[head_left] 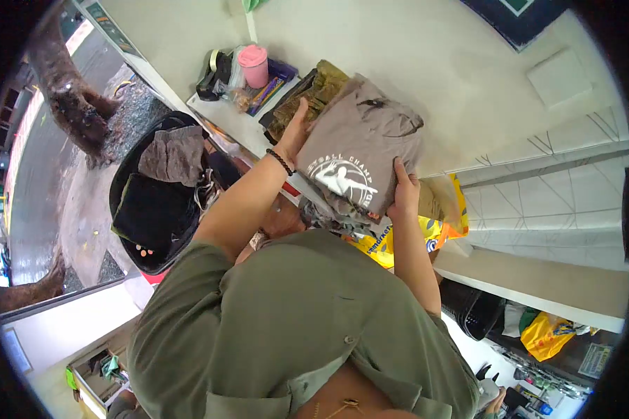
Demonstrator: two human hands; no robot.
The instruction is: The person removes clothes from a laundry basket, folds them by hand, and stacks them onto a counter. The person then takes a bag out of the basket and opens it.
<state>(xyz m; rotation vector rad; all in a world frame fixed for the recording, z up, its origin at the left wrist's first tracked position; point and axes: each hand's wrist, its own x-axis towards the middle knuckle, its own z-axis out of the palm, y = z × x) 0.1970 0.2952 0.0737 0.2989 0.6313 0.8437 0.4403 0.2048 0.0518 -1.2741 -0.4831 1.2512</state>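
Note:
A folded grey-brown T-shirt (360, 150) with a white print of a figure and curved lettering is held up in front of me. My left hand (297, 136), with a dark beaded bracelet at the wrist, grips its left edge, the fingers partly hidden. At the lower right edge, my right hand (404, 192) holds the shirt with the thumb on top and the other fingers underneath. Camouflage-patterned cloth (328, 84) lies just behind the shirt. More patterned grey cloth (328, 218) shows below it, close to my body.
To the left stands an open black suitcase-like container (122, 230) with folded clothes inside. A pink cup (253, 66) and a tape roll (210, 66) sit on the white surface (234, 115) by the wall. A yellow printed bag (437, 230) is on the right.

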